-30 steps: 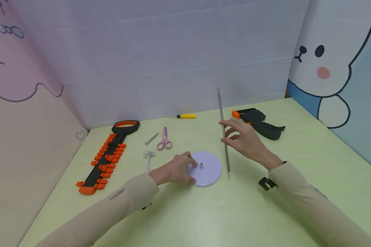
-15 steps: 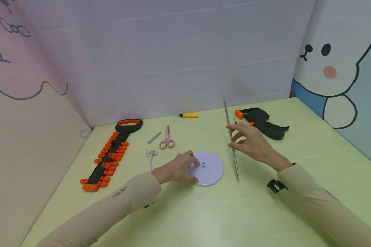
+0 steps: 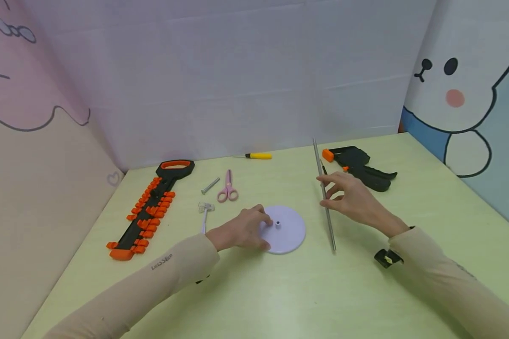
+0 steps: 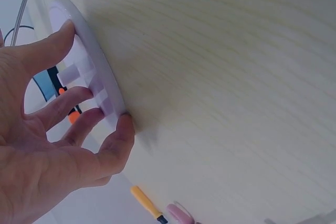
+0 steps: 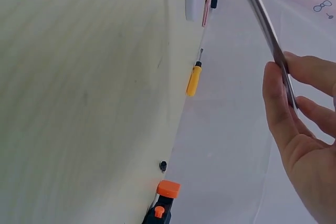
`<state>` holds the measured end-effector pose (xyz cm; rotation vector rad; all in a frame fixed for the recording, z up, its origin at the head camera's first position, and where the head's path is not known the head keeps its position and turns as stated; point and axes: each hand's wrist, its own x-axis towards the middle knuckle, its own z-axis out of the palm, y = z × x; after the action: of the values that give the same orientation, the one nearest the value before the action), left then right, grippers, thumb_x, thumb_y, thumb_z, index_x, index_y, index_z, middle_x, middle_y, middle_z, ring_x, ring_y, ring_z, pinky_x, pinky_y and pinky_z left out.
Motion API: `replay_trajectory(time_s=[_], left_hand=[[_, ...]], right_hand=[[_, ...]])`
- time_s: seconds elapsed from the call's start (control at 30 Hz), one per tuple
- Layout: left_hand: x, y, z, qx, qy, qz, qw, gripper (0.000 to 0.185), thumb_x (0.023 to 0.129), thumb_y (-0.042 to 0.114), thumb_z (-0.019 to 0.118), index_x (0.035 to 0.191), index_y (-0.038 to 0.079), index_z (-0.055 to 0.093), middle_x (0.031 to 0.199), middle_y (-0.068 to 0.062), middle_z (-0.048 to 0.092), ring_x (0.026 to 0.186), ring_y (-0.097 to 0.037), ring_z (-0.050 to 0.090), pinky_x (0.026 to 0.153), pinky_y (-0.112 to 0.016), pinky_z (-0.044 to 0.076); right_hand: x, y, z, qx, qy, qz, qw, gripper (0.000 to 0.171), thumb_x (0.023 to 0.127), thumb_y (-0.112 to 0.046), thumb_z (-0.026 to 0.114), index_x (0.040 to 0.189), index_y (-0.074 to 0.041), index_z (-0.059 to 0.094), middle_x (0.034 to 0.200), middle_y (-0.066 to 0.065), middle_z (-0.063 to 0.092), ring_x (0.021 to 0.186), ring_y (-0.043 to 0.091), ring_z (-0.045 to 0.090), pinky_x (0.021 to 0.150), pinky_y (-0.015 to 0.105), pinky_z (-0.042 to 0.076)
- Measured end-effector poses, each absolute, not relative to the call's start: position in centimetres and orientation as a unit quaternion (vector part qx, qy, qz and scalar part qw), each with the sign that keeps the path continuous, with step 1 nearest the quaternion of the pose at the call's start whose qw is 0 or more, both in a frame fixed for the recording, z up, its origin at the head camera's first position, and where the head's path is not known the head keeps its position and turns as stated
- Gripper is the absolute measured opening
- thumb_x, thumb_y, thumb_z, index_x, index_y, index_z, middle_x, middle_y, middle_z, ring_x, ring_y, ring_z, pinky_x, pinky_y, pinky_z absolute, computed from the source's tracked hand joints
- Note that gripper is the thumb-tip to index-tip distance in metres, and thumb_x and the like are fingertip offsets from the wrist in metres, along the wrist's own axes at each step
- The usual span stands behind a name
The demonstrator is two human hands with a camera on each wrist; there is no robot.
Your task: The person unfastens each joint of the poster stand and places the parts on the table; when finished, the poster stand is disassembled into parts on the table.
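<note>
Right hand (image 3: 351, 197) pinched the metal rod (image 3: 324, 193) just right of the purple disc (image 3: 285, 229), while left hand (image 3: 242, 230) gripped that disc's left edge.

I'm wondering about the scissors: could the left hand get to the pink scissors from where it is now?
Probably yes. The left hand grips the round disc, so it must let go first; the pink scissors lie just beyond it on bare table, nothing between.

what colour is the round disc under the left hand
Pale lilac round disc; the head view shows it best.
</note>
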<state>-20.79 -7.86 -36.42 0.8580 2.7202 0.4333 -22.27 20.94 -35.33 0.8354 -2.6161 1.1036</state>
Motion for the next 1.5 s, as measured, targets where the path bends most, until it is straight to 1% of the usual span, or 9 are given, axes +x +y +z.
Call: replay_trajectory(time_s=[0.2,0.43,0.67,0.8,0.87,1.1,1.33,1.5], left_hand=[[-21.0,-7.3,-36.3,0.292,0.939,0.135,0.123,0.052,0.070,0.027,0.084,0.116,0.009,0.068,0.112,-0.008,0.053,0.095,-0.027,0.051,0.082,-0.034,0.045],[-21.0,-7.1,-36.4,0.288,0.940,0.138,0.123,0.052,0.069,0.027,0.084,0.115,0.009,0.068,0.113,-0.008,0.054,0.096,-0.028,0.051,0.082,-0.034,0.044],[-20.5,-7.3,-36.4,0.280,0.942,0.132,0.129,0.051,0.070,0.026,0.084,0.115,0.009,0.069,0.114,-0.008,0.054,0.095,-0.028,0.050,0.081,-0.034,0.044],[-20.6,-7.4,-36.4,0.290,0.940,0.129,0.125,0.050,0.069,0.026,0.084,0.114,0.009,0.069,0.113,-0.008,0.054,0.094,-0.027,0.050,0.080,-0.033,0.044],[-20.6,-7.4,-36.3,0.291,0.940,0.126,0.125,0.051,0.070,0.027,0.084,0.114,0.009,0.069,0.113,-0.008,0.054,0.093,-0.027,0.050,0.079,-0.033,0.043],[-20.8,-7.5,-36.3,0.283,0.943,0.122,0.127,0.052,0.069,0.028,0.084,0.115,0.009,0.068,0.113,-0.008,0.053,0.091,-0.026,0.050,0.078,-0.032,0.044],[-20.6,-7.6,-36.4,0.278,0.943,0.126,0.131,0.052,0.070,0.028,0.084,0.115,0.009,0.068,0.113,-0.008,0.053,0.091,-0.026,0.049,0.078,-0.032,0.043],[-20.7,-7.6,-36.4,0.274,0.944,0.130,0.131,0.052,0.070,0.028,0.084,0.116,0.010,0.068,0.113,-0.008,0.053,0.092,-0.025,0.048,0.079,-0.032,0.042]], right_hand=[[-22.0,22.1,-34.8,0.261,-0.897,0.353,0.057,0.059,0.076,-0.001,0.077,0.129,0.001,0.053,0.113,0.016,0.057,0.086,0.023,0.065,0.067,0.030,0.053],[-22.0,22.6,-35.0,0.253,-0.904,0.343,-0.009,0.060,0.077,-0.004,0.076,0.130,0.006,0.051,0.122,0.025,0.055,0.087,0.023,0.065,0.070,0.033,0.053],[-21.8,22.4,-36.2,0.242,-0.903,0.349,-0.064,0.061,0.077,-0.007,0.077,0.130,0.007,0.051,0.121,0.024,0.056,0.086,0.020,0.063,0.070,0.031,0.052],[-21.6,22.5,-36.6,0.240,-0.903,0.346,-0.080,0.060,0.077,-0.008,0.077,0.129,0.008,0.051,0.121,0.023,0.056,0.085,0.019,0.062,0.070,0.031,0.051],[-21.6,22.5,-36.7,0.242,-0.903,0.344,-0.085,0.059,0.077,-0.008,0.077,0.128,0.008,0.052,0.120,0.022,0.057,0.084,0.019,0.062,0.070,0.031,0.051],[-21.7,22.5,-36.7,0.234,-0.907,0.335,-0.104,0.056,0.077,-0.008,0.077,0.125,0.007,0.053,0.100,0.012,0.062,0.081,0.018,0.061,0.069,0.032,0.050],[-21.8,22.4,-36.7,0.226,-0.910,0.317,-0.142,0.052,0.078,-0.010,0.077,0.122,0.006,0.054,0.098,0.009,0.060,0.082,0.018,0.059,0.069,0.032,0.049],[-21.8,22.3,-36.7,0.235,-0.912,0.303,-0.142,0.051,0.078,-0.012,0.077,0.120,0.007,0.055,0.096,0.007,0.060,0.081,0.017,0.059,0.068,0.032,0.048]])
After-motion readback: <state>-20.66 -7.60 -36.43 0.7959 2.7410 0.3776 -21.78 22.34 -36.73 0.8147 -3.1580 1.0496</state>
